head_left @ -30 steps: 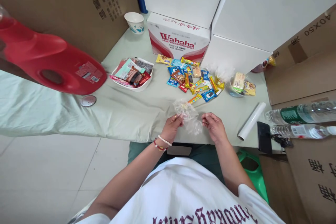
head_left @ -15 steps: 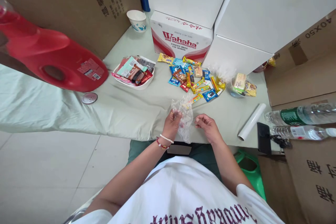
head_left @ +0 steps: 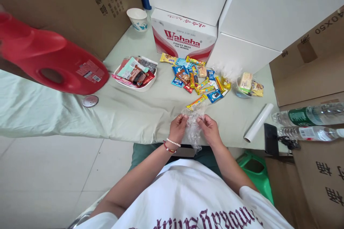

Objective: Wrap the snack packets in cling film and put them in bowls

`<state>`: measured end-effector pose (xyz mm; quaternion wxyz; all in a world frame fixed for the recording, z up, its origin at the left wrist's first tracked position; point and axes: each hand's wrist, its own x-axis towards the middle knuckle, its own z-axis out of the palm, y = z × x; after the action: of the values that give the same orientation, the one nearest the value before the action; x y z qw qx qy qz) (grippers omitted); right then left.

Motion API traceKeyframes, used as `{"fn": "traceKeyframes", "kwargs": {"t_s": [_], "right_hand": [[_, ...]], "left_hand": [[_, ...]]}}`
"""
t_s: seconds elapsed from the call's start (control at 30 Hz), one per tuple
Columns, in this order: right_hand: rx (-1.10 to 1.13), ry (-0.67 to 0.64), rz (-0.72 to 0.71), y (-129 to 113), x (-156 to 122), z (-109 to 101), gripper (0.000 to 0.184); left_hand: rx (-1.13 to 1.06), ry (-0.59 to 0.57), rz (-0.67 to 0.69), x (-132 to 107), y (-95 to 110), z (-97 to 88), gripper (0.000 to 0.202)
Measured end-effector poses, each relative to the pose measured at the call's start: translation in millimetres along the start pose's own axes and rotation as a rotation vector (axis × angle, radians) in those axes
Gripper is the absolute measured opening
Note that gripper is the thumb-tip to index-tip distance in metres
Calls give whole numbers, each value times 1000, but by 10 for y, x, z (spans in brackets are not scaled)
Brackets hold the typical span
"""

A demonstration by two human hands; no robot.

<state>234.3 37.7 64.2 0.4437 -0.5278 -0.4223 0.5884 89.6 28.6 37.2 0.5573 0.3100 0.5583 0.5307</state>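
My left hand [head_left: 177,127] and my right hand [head_left: 209,129] meet at the near edge of the table, both pinching a crumpled clear plastic bag [head_left: 193,130] that hangs between them. Whether anything is inside the bag I cannot tell. Just beyond the bag lies a yellow snack bar [head_left: 197,102]. Behind that spreads a pile of small wrapped snacks [head_left: 197,77] on the pale green tablecloth [head_left: 129,112].
A white bowl of packets [head_left: 134,75] sits left of the pile, a small bowl with snacks [head_left: 245,85] to the right. A red jug [head_left: 51,61], round lid [head_left: 89,101], paper cup [head_left: 137,18], Wahaha box [head_left: 182,37], white roll [head_left: 258,122], phone [head_left: 270,139] and water bottles [head_left: 306,116] stand around.
My right hand let go of the bag half a second ago and has come back to it. Both hands now hold it closer together, and the bag hangs lower.
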Motion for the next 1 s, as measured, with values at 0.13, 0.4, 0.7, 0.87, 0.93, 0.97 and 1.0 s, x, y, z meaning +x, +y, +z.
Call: {"fn": "traceKeyframes", "kwargs": {"t_s": [0.13, 0.4, 0.7, 0.87, 0.93, 0.97, 1.0], "right_hand": [[267, -22, 154, 25, 40, -141, 34], [416, -110, 400, 165, 95, -24, 36], [521, 154, 195, 242, 156, 56, 35], [461, 157, 96, 147, 165, -187, 41], [346, 215, 26, 122, 178, -287, 45], [279, 248, 6, 117, 185, -331, 47], [216, 273, 1, 115, 192, -368, 48]], "left_hand": [[-85, 31, -75, -13, 32, 20, 53], [28, -64, 54, -17, -20, 46, 49], [211, 39, 26, 50, -155, -105, 48], [258, 69, 117, 248, -67, -306, 44], [302, 56, 141, 326, -8, -370, 42], [326, 52, 159, 354, 19, -385, 42], [350, 53, 180, 373, 43, -386, 42]]}}
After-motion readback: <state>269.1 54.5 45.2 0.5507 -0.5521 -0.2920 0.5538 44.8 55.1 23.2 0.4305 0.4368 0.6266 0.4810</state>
